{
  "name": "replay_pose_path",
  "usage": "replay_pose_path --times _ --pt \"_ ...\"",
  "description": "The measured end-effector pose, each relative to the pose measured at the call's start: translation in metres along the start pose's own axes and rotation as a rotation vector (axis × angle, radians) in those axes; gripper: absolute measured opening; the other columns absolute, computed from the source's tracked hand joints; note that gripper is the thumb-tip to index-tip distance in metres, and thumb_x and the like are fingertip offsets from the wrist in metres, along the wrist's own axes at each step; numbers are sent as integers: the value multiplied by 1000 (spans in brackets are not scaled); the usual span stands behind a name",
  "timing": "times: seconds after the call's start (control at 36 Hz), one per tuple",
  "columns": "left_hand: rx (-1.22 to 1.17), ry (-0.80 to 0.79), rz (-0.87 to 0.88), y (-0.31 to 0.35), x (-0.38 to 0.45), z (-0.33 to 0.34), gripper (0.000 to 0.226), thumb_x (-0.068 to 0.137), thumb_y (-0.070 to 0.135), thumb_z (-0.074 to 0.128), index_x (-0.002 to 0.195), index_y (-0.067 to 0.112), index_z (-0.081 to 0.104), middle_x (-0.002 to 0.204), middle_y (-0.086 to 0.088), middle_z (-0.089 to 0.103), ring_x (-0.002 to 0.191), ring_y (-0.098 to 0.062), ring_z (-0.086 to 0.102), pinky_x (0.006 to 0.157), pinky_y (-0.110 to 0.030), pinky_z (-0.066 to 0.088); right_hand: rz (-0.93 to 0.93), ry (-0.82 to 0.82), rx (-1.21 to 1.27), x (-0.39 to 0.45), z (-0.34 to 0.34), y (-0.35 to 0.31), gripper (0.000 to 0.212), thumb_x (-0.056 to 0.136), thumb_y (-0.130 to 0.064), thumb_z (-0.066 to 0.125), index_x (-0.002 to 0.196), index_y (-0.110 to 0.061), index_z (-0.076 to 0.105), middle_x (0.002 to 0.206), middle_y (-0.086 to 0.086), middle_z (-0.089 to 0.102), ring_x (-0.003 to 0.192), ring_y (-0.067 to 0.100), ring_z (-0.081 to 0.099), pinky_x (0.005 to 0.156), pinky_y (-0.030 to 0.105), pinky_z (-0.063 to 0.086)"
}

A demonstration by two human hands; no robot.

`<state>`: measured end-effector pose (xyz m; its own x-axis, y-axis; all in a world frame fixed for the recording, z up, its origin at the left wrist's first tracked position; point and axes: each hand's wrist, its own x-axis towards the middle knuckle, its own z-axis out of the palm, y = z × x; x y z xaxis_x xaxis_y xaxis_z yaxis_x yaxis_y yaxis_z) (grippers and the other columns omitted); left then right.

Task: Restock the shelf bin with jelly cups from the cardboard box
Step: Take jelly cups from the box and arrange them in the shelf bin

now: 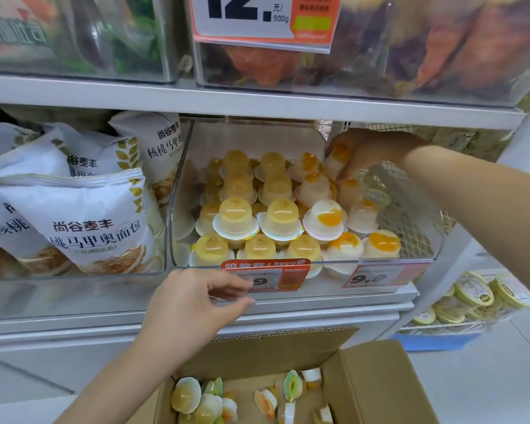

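Note:
A clear shelf bin (410,240) holds several rows of jelly cups (277,218), yellow ones on the left and white ones with orange centres on the right. My right hand (361,151) reaches into the back right of the bin and grips a white-and-orange jelly cup (337,159) above the back row. My left hand (193,304) hovers in front of the bin's lower edge, fingers loosely curled and holding nothing. Below stands an open cardboard box (377,384) with several loose jelly cups (185,394) on its bottom.
White bread bags (83,221) fill the bin to the left. Red price tags (265,275) hang on the bin front. Clear bins of dried snacks (380,56) sit on the shelf above. Yellow-lidded cups (478,295) lie in a lower rack at the right.

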<state>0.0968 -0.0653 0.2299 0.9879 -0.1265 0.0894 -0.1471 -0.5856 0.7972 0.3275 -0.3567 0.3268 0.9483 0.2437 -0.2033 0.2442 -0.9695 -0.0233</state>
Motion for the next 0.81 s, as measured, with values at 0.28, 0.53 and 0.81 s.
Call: replay_pose_path --times 0.28,0.53,0.81 --pt "14 -1 5 2 -2 -1 21 68 27 82 78 43 72 76 32 68 73 11 65 72 -28 58 3 17 -93 -5 -2 -7 38 71 -33 81 105 -20 68 94 1 64 95 27 65 77 33 51" --pt "9 -3 13 0 -2 0 20 69 28 82 80 43 73 78 32 68 73 11 65 72 -29 58 -9 -1 -104 3 10 -5 53 66 -37 83 113 -23 64 115 5 66 105 28 62 87 37 51" --pt "46 -6 66 -2 -5 -1 23 67 31 82 84 43 71 81 32 68 78 11 64 70 -26 57 37 53 44 -19 12 0 93 65 -32 86 143 -22 35 146 4 43 130 27 43 106 36 37"
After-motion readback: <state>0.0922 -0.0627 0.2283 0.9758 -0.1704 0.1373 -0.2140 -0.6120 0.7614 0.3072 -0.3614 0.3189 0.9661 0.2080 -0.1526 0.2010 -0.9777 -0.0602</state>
